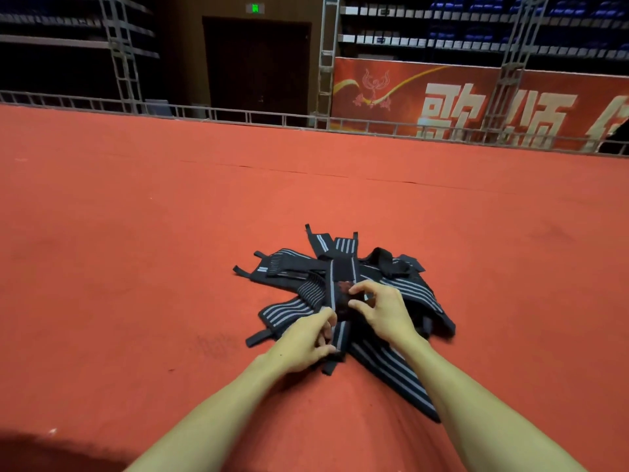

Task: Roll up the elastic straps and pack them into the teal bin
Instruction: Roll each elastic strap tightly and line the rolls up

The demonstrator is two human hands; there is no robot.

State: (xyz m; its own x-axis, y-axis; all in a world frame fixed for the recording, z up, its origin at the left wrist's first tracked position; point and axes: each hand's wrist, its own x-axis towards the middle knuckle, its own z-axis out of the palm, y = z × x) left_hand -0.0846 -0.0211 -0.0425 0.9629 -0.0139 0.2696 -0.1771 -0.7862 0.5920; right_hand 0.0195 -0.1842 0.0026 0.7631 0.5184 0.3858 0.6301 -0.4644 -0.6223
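Observation:
A heap of black elastic straps with grey stripes (405,291) lies on the red carpet (136,233) in front of me. One strap (341,267) runs toward me across the top of the heap. My left hand (306,342) pinches its near end between thumb and fingers. My right hand (381,311) grips the same strap a little farther up, at a dark patch with red marks. The teal bin is not in view.
A low metal railing (238,115) marks the carpet's far edge. Beyond it stand a dark door (255,66), truss columns (328,56) and a red banner with large characters (476,110). Open carpet spreads left, right and behind the heap.

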